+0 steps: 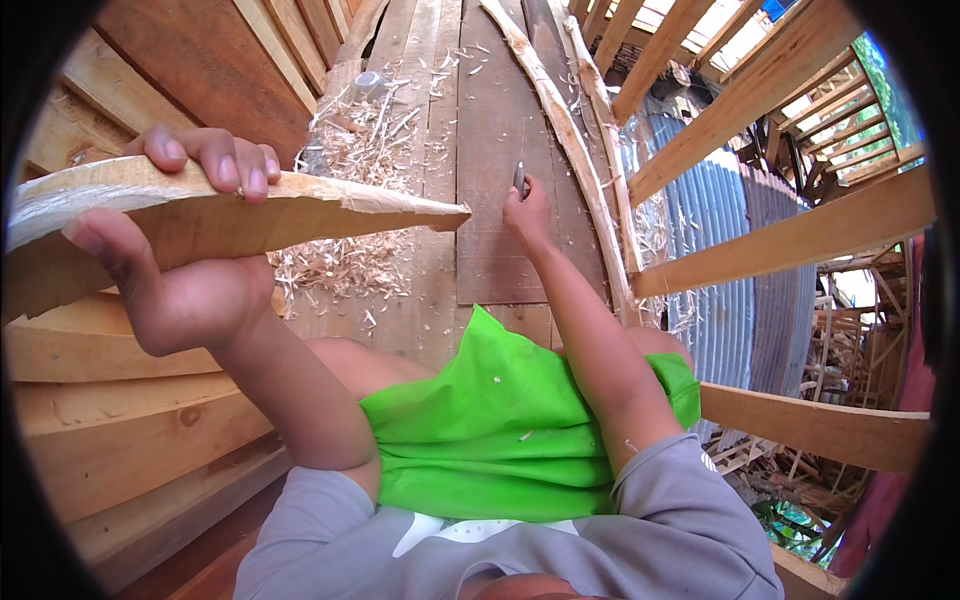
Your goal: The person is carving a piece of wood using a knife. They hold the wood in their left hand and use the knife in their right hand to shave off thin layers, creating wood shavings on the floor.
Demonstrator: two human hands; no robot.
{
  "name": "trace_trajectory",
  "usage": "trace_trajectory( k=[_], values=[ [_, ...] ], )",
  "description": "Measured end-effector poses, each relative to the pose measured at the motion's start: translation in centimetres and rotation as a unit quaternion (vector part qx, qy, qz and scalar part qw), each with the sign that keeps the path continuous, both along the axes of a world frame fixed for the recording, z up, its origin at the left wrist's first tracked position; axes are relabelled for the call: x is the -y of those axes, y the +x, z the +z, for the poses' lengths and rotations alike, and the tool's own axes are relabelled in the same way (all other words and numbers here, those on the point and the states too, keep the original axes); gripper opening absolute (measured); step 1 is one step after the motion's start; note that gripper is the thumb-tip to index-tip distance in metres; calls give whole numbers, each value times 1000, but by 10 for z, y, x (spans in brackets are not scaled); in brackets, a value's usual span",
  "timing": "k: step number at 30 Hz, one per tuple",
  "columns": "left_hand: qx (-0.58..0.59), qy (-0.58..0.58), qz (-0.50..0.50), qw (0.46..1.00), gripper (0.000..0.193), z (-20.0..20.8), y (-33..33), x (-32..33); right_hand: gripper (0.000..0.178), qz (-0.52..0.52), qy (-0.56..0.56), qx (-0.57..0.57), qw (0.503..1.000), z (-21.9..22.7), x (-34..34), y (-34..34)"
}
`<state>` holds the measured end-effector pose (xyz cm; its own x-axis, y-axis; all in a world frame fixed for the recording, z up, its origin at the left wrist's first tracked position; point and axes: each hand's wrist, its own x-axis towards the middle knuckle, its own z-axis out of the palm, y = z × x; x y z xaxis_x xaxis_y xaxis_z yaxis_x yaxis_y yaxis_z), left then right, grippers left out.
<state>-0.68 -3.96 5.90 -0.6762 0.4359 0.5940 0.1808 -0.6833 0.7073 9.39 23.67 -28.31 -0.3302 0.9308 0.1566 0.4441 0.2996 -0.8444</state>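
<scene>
A long piece of pale wood (310,215), cut to a point at its right end, is raised on the left side. My left hand (195,300) grips it, with fingers over the upper edge and the thumb on the near face. Beyond the point and a little to its right, my right hand (530,210) is closed around a short, grey, pointed tool (519,176). The tool's tip faces away from me. Most of its handle is hidden in the fingers, and I cannot tell its exact kind. Tool and wood are apart.
Curled wood shavings (345,260) cover the plank floor (480,260) on the left. Two long peeled poles (560,120) lie on the right. Beyond them are wooden rails (790,230) and corrugated metal sheets (720,300). Boards (130,350) line the left side. Green cloth (490,420) covers my lap.
</scene>
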Motion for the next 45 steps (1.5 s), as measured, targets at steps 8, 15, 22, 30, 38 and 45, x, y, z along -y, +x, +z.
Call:
trace_trajectory(
  k=[8,15,22,30,38,45],
  values=[
    [-9,1,-10,1000,62,-1,-1,1,27,334,-320,43,886,20,23,6],
    [-7,0,-6,1000,62,0,-1,2,37,261,-129,141,946,37,31,3],
    [2,-5,-1,1000,60,-1,-3,-2,32,170,-116,115,972,22,23,-4],
    [36,13,73,997,54,-28,0,-45,23,92,-309,2,947,45,12,6],
    [42,35,85,995,43,-34,1,-67,20,160,-405,-44,899,88,46,21],
    [40,4,143,989,44,-34,6,-67,28,266,-440,-12,858,105,69,33]
  ],
)
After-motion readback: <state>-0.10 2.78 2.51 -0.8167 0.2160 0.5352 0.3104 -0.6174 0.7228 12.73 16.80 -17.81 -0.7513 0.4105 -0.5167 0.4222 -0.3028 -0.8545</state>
